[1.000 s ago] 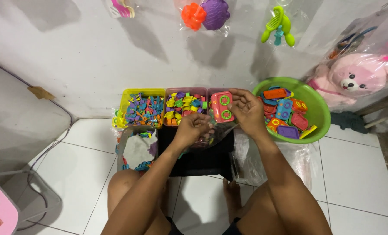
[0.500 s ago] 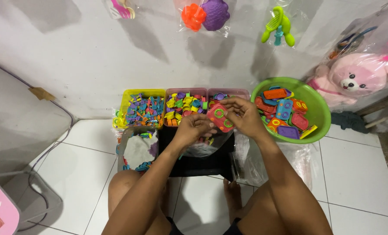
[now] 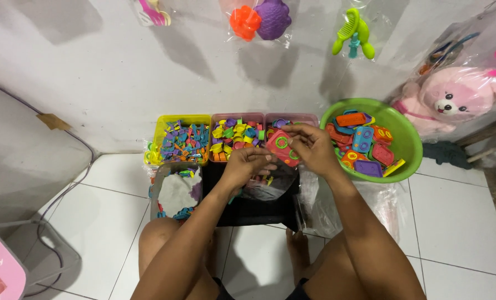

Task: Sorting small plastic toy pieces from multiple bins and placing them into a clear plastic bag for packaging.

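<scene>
A pink toy stove (image 3: 282,147) with two green ring burners is gripped by the right hand (image 3: 313,149), the fingers being closed on its right edge so that it is held tilted above a clear plastic bag (image 3: 270,186). The bag is pinched at its mouth by the left hand (image 3: 247,163), whose fingers are curled shut on the plastic just left of the stove. Small coloured pieces are seen inside the bag, which hangs in front of a black box (image 3: 256,208) standing on the white tiled floor (image 3: 454,222).

Behind the hands, against the white wall (image 3: 120,66), three trays are lined up: a yellow tray (image 3: 164,121) filled with small blue, purple and orange pieces, a pink tray (image 3: 242,115) of yellow, green and purple pieces, and a second pink tray (image 3: 306,118) partly hidden by the stove and the right hand. To the right, a green basin (image 3: 406,139) is loaded with more toy stoves in orange, blue, red and purple. A grey container (image 3: 175,191) with a pale sheet over its contents is set left of the black box. Crumpled clear plastic (image 3: 381,205) lies beneath the basin. A pink stuffed bear (image 3: 454,97) in a clear bag is leaned at the far right, and bagged toys are hung on the wall above.
</scene>
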